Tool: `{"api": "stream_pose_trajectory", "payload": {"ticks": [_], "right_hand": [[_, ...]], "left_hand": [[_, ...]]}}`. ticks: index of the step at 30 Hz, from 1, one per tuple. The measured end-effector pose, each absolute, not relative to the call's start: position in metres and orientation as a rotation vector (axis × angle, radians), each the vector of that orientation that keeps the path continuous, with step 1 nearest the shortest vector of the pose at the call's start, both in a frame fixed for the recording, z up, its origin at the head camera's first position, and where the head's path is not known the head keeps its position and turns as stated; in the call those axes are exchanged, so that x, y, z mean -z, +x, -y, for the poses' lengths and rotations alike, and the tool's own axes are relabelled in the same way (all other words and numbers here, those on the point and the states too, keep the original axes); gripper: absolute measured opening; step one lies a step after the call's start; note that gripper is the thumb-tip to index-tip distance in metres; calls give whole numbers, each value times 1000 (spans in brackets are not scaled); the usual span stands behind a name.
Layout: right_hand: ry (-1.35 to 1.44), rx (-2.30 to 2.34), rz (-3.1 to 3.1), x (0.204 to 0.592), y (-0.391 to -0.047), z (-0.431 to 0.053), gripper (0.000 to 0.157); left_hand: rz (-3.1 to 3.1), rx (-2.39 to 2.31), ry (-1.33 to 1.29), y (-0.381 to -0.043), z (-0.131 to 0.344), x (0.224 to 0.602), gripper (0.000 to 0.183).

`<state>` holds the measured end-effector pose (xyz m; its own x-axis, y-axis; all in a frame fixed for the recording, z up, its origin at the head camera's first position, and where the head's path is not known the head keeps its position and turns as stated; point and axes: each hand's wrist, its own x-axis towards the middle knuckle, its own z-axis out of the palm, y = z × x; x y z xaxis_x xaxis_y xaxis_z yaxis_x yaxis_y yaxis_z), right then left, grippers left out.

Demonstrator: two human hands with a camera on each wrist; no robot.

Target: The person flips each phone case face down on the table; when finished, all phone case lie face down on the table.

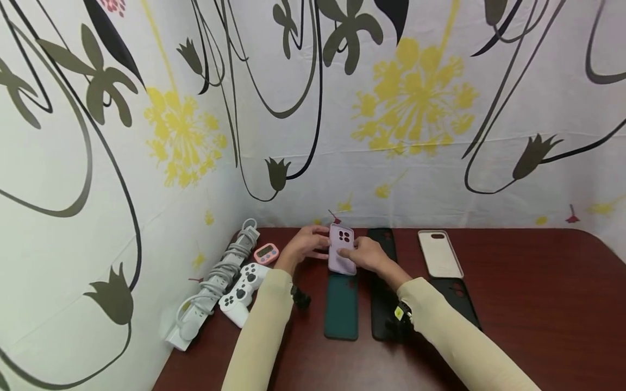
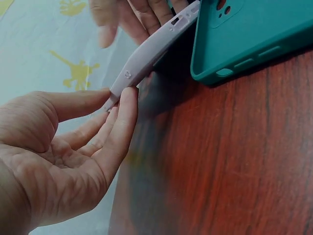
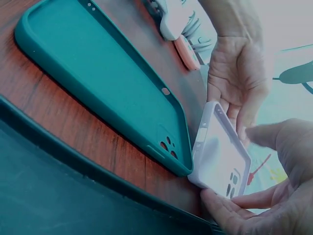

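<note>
Centrally, the left hand [image 1: 308,243] pinches one edge of a lilac case [image 1: 342,262], tilted just beyond a green case [image 1: 341,309]; the right hand [image 1: 370,254] holds the other edge. Should either fingertip grip slip, the lilac case could drop onto the green case.

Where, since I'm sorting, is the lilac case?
Head view shows the lilac case just right of centre, between left hand and right hand, beyond the green case.

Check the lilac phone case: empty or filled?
Empty: the lilac phone case shows its bare inside in the right wrist view, no phone in it.
</note>
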<state>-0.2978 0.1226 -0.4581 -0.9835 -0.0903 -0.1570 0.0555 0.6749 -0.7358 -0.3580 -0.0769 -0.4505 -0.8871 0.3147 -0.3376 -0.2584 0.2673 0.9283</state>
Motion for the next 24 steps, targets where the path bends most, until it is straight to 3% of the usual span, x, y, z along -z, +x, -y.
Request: {"api": "stream_pose_trajectory", "payload": {"ticks": [14, 24], "right_hand": [[-10, 1170, -2637, 455, -299, -122, 63], [-35, 1228, -2602, 451, -294, -127, 58]], "left_hand": [[-2108, -1561, 120, -364, 65, 436, 49], [-2058, -1563, 114, -364, 55, 426, 51]]}}
